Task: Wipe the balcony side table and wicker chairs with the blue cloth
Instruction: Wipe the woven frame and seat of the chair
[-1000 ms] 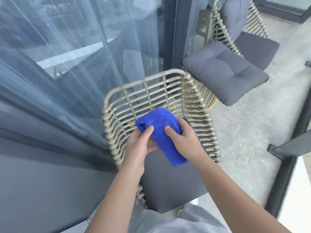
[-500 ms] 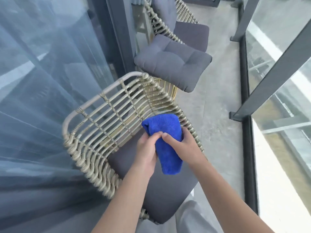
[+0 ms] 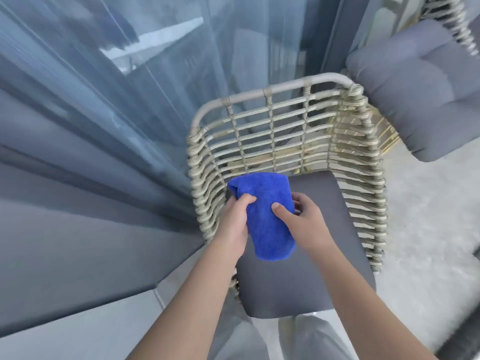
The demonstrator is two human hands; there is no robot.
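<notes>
A beige wicker chair (image 3: 275,118) with a grey seat pad (image 3: 311,268) stands right below me. Above its seat I hold a folded blue cloth (image 3: 265,203) in both hands. My left hand (image 3: 235,219) grips the cloth's left side, thumb on top. My right hand (image 3: 302,216) pinches the right side with the thumb across the front. The cloth hangs down between them, clear of the wicker. At the top right is a second wicker chair (image 3: 457,29), mostly out of frame. No side table can be made out.
A loose grey cushion (image 3: 415,94) rests on something gold-framed at the right, behind the near chair. Glass doors with grey curtains (image 3: 104,152) run along the left. Pale balcony floor (image 3: 428,242) lies to the right.
The view swung back left, so the near chair now faces me squarely. Both hands kept their hold on the cloth, now over the seat's left rear part.
</notes>
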